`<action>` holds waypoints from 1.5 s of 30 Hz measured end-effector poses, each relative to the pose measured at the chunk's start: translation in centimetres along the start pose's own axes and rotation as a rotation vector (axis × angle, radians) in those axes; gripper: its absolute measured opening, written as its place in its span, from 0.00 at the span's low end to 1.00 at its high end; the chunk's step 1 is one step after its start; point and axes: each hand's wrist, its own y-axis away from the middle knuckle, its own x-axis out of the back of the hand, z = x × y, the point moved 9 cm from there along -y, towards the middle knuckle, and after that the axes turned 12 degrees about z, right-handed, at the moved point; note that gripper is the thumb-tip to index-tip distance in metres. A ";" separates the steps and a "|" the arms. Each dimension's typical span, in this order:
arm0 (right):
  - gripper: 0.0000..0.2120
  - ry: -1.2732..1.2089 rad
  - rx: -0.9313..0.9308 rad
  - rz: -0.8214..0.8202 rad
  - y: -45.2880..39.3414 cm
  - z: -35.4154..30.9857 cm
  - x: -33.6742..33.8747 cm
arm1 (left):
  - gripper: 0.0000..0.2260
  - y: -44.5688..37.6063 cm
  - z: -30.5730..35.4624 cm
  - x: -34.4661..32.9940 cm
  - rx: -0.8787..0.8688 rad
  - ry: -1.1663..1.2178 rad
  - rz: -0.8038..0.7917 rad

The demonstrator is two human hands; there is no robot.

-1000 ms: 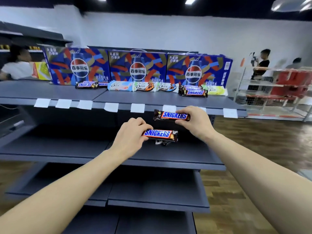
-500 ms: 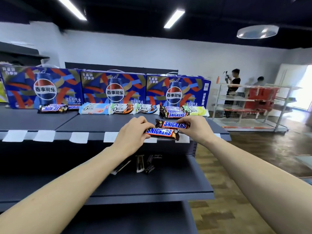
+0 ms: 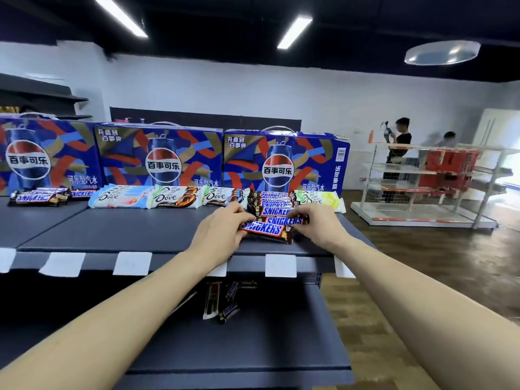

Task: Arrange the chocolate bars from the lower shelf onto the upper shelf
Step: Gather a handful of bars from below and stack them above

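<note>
Left hand (image 3: 222, 230) grips the near Snickers bar (image 3: 266, 231) at its 9 o'clock end. Right hand (image 3: 319, 225) pinches the second Snickers bar (image 3: 284, 220) at its 3 o'clock end. Both bars sit over the upper shelf (image 3: 126, 232), at 6 o'clock of the Snickers stack (image 3: 274, 202). Loose bars (image 3: 225, 301) lie on the lower shelf (image 3: 267, 342).

A shop: grey display shelving (image 3: 140, 235) with blank price tags (image 3: 132, 263), boxed cola cases (image 3: 160, 159), chocolate bars (image 3: 174, 197).

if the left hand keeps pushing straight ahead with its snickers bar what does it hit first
Most likely the Snickers stack just beyond the left hand and its Snickers bar; the right hand's bar lies between, though depth is unclear.
</note>
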 end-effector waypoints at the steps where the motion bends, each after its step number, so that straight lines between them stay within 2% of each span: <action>1: 0.11 -0.002 0.003 -0.002 -0.6 0.5 -0.3 | 0.17 -0.5 0.0 -0.5 0.009 -0.007 -0.003; 5: 0.16 -0.016 0.002 -0.037 -2.5 2.2 -2.0 | 0.18 -1.7 0.1 -2.6 0.035 -0.040 -0.036; 11: 0.12 -0.030 0.103 -0.019 -4.5 2.9 -3.1 | 0.19 -3.0 -0.3 -4.6 0.071 -0.082 -0.099; 16: 0.20 -0.024 0.143 -0.049 -4.8 3.4 -3.3 | 0.18 -4.1 -0.5 -5.7 0.065 -0.111 -0.115; 20: 0.17 -0.059 0.169 -0.012 -4.6 3.8 -2.5 | 0.18 -4.8 -0.2 -6.3 0.047 -0.145 -0.116; 23: 0.14 -0.069 0.124 0.040 -4.3 4.5 -1.5 | 0.17 -5.1 -0.1 -6.8 0.057 -0.152 -0.112; 31: 0.17 -0.010 0.015 0.079 -3.3 3.9 -0.8 | 0.22 -4.7 0.2 -6.8 0.074 -0.104 -0.074; 36: 0.12 -0.009 -0.019 0.107 -1.6 1.5 -0.3 | 0.23 -3.6 0.0 -4.8 0.081 -0.094 -0.009; 45: 0.20 0.045 -0.113 0.023 4.3 -3.9 -0.6 | 0.24 1.1 0.1 -1.8 0.075 -0.087 -0.081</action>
